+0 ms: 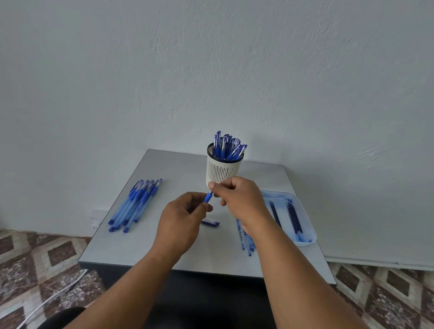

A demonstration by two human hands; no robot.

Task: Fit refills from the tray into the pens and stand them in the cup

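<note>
Both grips pinching pen [208, 197] before cup [223, 170], cap [210, 223] below, tray [306, 215] right, pens [134, 205] left

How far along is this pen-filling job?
Partway. Done: many capped pens stand in the cup. In hand: left hand and right hand hold one pen, its cap lying on the table. Left: a pile of pens, refills in the tray.
</note>
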